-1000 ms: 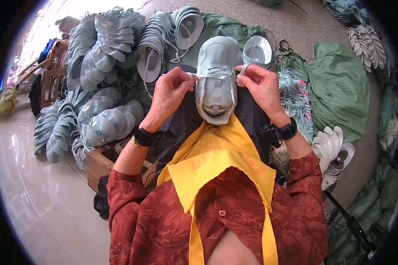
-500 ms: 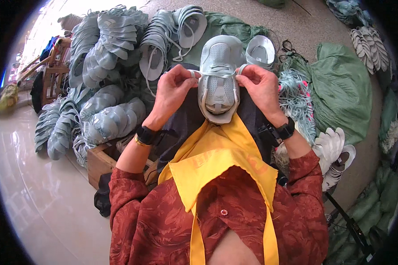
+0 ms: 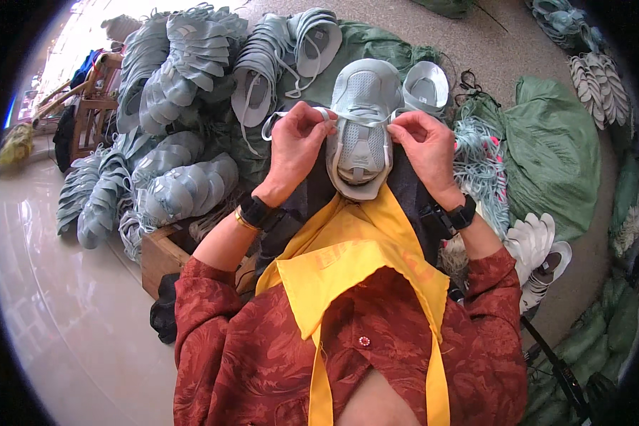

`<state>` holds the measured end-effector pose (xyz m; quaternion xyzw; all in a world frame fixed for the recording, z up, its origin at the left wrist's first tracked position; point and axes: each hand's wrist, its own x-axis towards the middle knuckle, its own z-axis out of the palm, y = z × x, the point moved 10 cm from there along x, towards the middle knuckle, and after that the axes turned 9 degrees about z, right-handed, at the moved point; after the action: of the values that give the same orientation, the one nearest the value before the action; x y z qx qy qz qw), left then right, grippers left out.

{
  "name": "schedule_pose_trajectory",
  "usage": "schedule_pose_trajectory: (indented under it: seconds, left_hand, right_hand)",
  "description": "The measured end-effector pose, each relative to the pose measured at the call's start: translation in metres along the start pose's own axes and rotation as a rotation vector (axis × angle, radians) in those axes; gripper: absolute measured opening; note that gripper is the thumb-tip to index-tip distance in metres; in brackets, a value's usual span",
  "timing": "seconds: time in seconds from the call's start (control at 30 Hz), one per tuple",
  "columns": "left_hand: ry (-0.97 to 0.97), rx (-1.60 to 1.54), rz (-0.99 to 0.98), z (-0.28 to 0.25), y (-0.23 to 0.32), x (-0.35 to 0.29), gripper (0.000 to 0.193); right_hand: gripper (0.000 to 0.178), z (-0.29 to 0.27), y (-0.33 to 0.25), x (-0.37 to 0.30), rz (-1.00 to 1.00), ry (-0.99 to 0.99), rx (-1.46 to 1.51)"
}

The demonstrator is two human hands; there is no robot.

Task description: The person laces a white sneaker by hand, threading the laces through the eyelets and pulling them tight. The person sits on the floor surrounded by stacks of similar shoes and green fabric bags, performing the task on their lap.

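Note:
A pale grey-blue shoe upper [image 3: 363, 153] lies over my lap, its toe pointing away from me. My left hand [image 3: 296, 142] is closed in a pinch on one end of its white shoelace [image 3: 268, 126], just left of the upper; a loop of that lace sticks out past the fingers. On the other side, my right hand [image 3: 427, 148] pinches the lace at the upper's right edge. Between the two hands the lace crosses the upper, which has lacing in its front part.
Stacked grey-blue uppers [image 3: 184, 57] are piled at the left, some above a wooden box [image 3: 157, 263]. Another upper [image 3: 426, 86] stands right of the shoe. Bundled pale laces [image 3: 479, 160], a green sack [image 3: 547, 156] and white uppers [image 3: 536, 245] lie to the right.
The whole view has shifted slightly. A lace loop now shows left of my left hand, and my right fingers sit lower on the upper's edge. Both hands still pinch the lace.

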<state>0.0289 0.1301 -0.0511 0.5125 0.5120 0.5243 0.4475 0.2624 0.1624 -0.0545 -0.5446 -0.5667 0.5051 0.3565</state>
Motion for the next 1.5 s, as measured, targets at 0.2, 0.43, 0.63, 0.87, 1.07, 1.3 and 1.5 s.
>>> schedule_pose_trajectory:
  seconds: [0.2,0.43,0.63,0.87,1.07,1.3,1.5]
  left_hand:
    - [0.026,0.042,0.003,0.002,-0.002,0.001,0.008]
    - [-0.053,0.418,0.238,0.009,0.032,-0.002,0.012]
    - [-0.056,0.555,0.397,0.019,0.055,-0.003,0.013]
    - [-0.016,0.334,0.020,0.002,0.009,0.000,0.010]
    - [-0.002,0.429,0.065,0.003,0.019,0.001,0.013]
    - [0.050,0.479,0.145,0.006,0.037,-0.001,0.015]
    - [0.009,0.542,0.317,0.014,0.050,0.000,0.012]
  right_hand:
    - [0.009,-0.004,-0.006,-0.001,-0.040,0.055,0.022]
    - [0.010,-0.006,-0.011,-0.004,-0.085,0.095,-0.042]
    - [0.012,-0.006,-0.035,-0.011,-0.189,0.119,-0.204]
    - [0.021,0.002,-0.049,-0.018,-0.243,0.059,-0.303]
    - [0.009,0.014,-0.053,-0.015,-0.292,0.055,-0.519]
    - [0.013,0.017,-0.054,-0.020,-0.227,0.052,-0.417]
    - [0.014,0.036,-0.069,-0.033,-0.465,-0.023,-0.739]
